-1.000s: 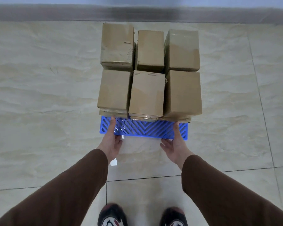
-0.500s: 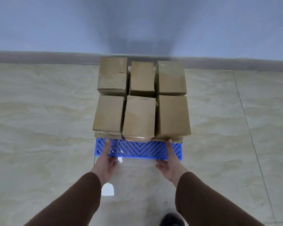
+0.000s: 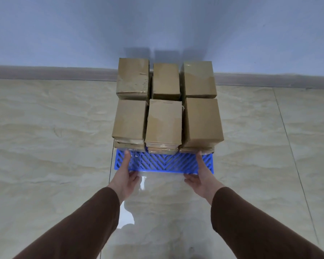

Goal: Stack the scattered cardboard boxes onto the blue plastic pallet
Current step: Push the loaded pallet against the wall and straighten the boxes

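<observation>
While cardboard boxes (image 3: 164, 122) fill the pallet (image 3: 163, 162), both hands' fingers (image 3: 134, 173) seemingly grip its edge.

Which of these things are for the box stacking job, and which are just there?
For the job:
- cardboard boxes, stacked on the pallet
- blue plastic pallet, bare at its near edge
- left hand and right hand, gripping that near edge

Just there:
- tiled floor
- blue wall
- brown sleeves
</observation>
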`<action>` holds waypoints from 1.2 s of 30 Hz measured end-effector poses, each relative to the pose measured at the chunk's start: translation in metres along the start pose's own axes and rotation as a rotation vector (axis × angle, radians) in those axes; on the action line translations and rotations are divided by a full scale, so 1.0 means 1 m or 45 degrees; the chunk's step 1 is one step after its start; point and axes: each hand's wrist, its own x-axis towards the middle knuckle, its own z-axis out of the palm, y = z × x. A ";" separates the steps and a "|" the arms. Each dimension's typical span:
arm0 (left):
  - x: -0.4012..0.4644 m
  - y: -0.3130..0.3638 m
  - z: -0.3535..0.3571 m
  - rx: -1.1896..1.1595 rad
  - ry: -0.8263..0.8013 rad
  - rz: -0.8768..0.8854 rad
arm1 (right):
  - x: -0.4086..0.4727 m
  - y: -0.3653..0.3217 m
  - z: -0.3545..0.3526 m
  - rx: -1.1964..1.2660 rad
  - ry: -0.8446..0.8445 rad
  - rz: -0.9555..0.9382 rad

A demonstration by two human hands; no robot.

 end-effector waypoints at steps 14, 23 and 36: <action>0.005 0.017 -0.001 0.109 -0.049 -0.013 | 0.004 -0.021 -0.004 -0.024 -0.123 -0.038; -0.020 0.048 -0.036 0.898 -0.362 -0.289 | -0.054 -0.054 -0.011 -1.159 -0.468 -0.008; 0.022 0.271 0.050 0.736 0.055 0.573 | -0.043 -0.269 0.068 -0.649 -0.193 -1.046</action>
